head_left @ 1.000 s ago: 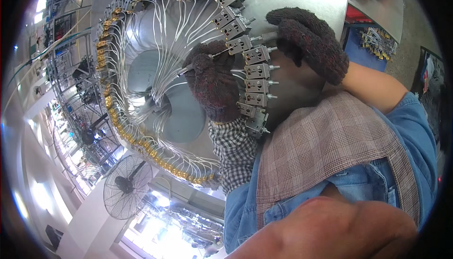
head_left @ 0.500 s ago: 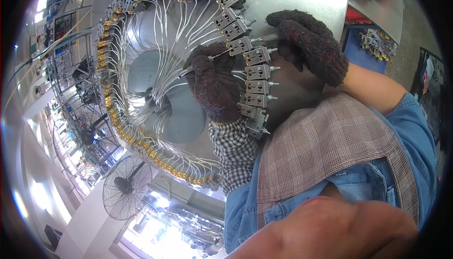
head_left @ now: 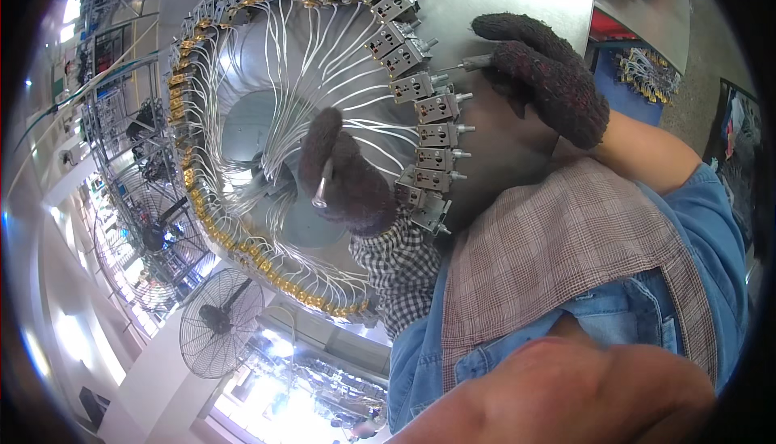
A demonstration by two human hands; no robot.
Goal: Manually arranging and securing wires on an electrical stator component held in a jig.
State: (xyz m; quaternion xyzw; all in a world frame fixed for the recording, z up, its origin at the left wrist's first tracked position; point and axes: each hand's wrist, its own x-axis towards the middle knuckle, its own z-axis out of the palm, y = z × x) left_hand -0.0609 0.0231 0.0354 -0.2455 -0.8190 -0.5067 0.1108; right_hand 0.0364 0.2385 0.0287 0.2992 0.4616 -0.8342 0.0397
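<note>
My left hand (head_left: 349,181), in a dark knitted glove, is closed round a short silver metal rod (head_left: 323,185) whose rounded end sticks out. It is over the white wires (head_left: 356,92), left of the metal blocks. My right hand (head_left: 554,80), gloved too, is closed on a thin-tipped tool like a screwdriver (head_left: 477,62). Its tip points left, just right of a metal block (head_left: 412,86) and apart from it. Several such blocks, with threaded shafts on their outer side, line the round table's rim, and white wires run from them inward.
Brass-coloured connectors (head_left: 267,266) follow the left and near rim of the round metal table (head_left: 461,7). A stand fan (head_left: 214,319) is at the lower left. At the upper right a blue surface holds another bunch of wired parts (head_left: 647,74).
My right hand has drawn the tool back to the right, out from the block. My left hand has left the blocks and moved a little left and down, still holding the rod.
</note>
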